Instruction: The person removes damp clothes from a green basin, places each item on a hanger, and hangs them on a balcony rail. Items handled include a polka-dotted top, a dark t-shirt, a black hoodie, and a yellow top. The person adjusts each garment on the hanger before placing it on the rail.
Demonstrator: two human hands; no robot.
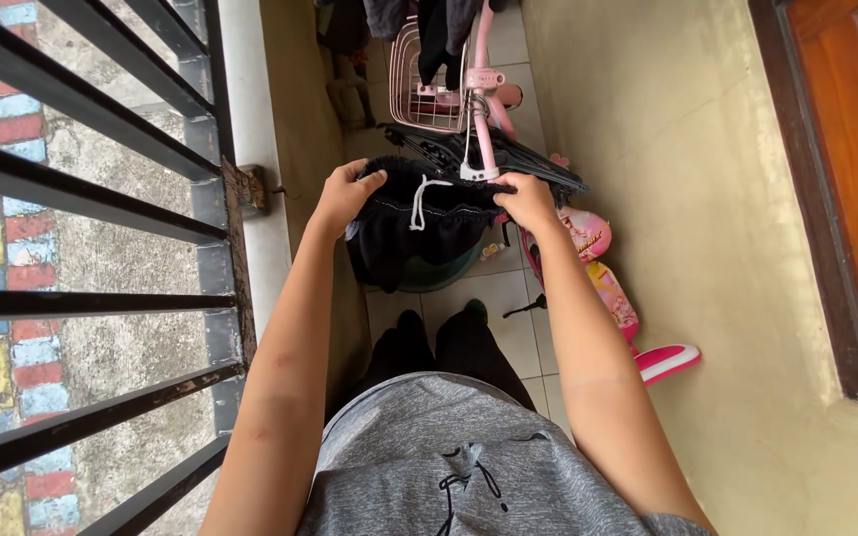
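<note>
Two hands hold up black drawstring shorts [419,223] by the waistband. Your left hand [345,194] and right hand [526,199] are each closed on one side (white cord hangs between).

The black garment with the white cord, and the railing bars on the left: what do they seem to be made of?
The black garment looks like soft matte fabric: it folds and sags between the left hand and the right hand. The railing bars look like dark painted metal, with rusty patches at one joint.
</note>
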